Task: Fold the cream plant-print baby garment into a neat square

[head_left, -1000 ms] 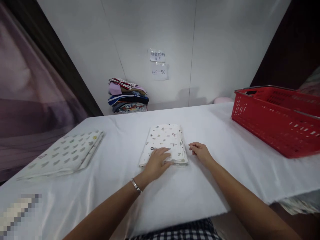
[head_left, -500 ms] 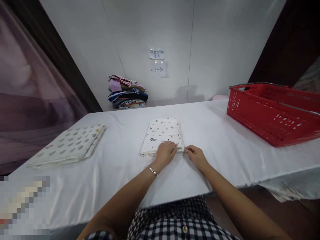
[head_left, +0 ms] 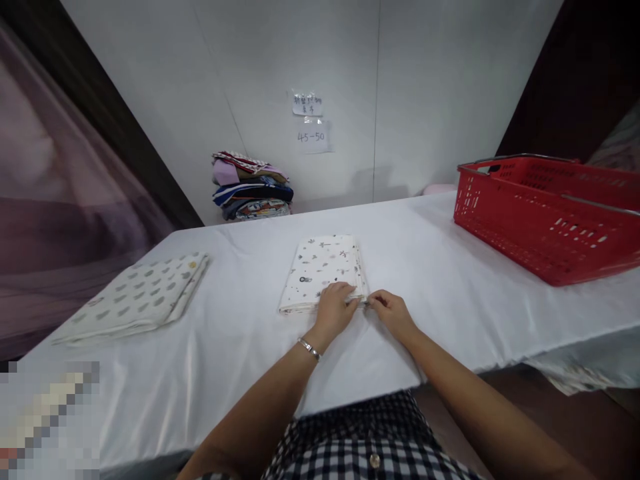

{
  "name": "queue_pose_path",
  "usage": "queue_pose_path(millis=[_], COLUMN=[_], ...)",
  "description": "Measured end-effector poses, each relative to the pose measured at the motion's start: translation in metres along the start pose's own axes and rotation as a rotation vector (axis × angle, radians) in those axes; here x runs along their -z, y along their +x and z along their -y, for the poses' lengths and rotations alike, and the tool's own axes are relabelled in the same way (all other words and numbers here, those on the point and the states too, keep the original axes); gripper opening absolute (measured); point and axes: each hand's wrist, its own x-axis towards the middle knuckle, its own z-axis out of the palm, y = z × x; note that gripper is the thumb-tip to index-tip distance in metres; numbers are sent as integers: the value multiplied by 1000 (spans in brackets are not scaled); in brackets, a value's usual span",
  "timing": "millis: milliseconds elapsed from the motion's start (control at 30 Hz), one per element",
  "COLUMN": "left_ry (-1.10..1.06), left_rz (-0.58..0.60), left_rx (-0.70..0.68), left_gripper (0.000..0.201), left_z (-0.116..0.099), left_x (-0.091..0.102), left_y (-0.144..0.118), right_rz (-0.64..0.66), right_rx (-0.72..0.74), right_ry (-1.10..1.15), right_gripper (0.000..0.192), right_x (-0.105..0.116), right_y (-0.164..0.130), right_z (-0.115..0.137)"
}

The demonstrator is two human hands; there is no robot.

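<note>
A folded white cloth (head_left: 325, 263) with small grey and dark motifs lies on the white-covered table in front of me. My left hand (head_left: 336, 307) rests across its near right part, fingers laid over the top and the thumb apart at the near edge. Just to the right, my right hand (head_left: 393, 312) pinches the cloth's near right corner between thumb and fingertips. The exact layers in that pinch are too small to make out.
Another folded cloth (head_left: 145, 293) with grey spots lies at the left on the table (head_left: 240, 353). A red basket (head_left: 530, 227) stands at the right. Behind the table's far edge is a stack of folded fabrics (head_left: 253, 190), near a wall with paper signs (head_left: 313, 137).
The right hand has come slightly left, closer to the left hand, onto the cloth's corner. The left hand has shifted a little right. The view has moved slightly.
</note>
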Motion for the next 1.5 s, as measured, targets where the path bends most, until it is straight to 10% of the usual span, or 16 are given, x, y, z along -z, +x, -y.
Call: queue_pose_path(millis=[933, 1500], left_ry=[-56, -19], left_rz=[-34, -47], left_rx=[-43, -15], left_gripper=[17, 17], left_z=[-9, -8], left_x=[-3, 5], left_y=[-3, 2], right_rz=[13, -89], right_rx=[-285, -213], right_ry=[237, 209], right_gripper=[19, 19], right_x=[-10, 0], right_y=[2, 5], right_z=[24, 15])
